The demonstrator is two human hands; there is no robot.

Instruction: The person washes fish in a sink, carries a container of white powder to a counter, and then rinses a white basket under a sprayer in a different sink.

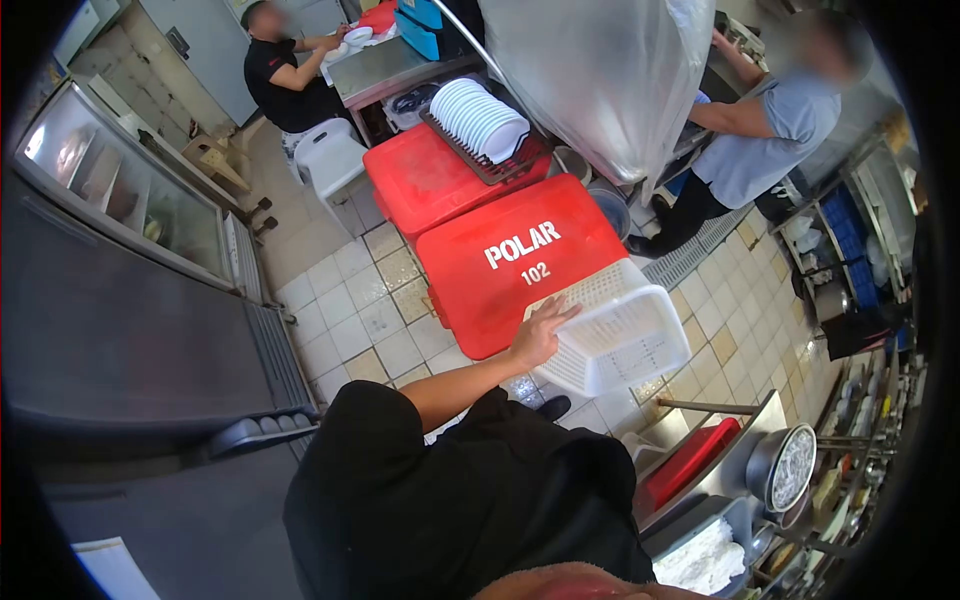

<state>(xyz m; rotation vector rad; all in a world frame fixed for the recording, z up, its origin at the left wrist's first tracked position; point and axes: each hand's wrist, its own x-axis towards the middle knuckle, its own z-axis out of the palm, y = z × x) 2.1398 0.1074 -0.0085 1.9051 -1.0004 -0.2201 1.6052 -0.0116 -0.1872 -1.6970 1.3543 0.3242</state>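
Note:
My left hand (pixel 538 335) is on the near left rim of a white plastic basket (pixel 640 345) with perforated walls. Its fingers reach over the side and grip it. The basket is tilted, its open side facing me, and I see nothing inside. It overlaps the corner of a red cooler box (pixel 460 270) whose lid is marked POLAR 102. My right hand does not show.
A second red cooler (pixel 410 185) carries a dark rack (pixel 475 155) of white plates (pixel 470 115). A white stool (pixel 333 160) stands left of it. One person sits at a metal table (pixel 375 72); another stands at right. A metal pot (pixel 780 470) sits on the lower-right shelving.

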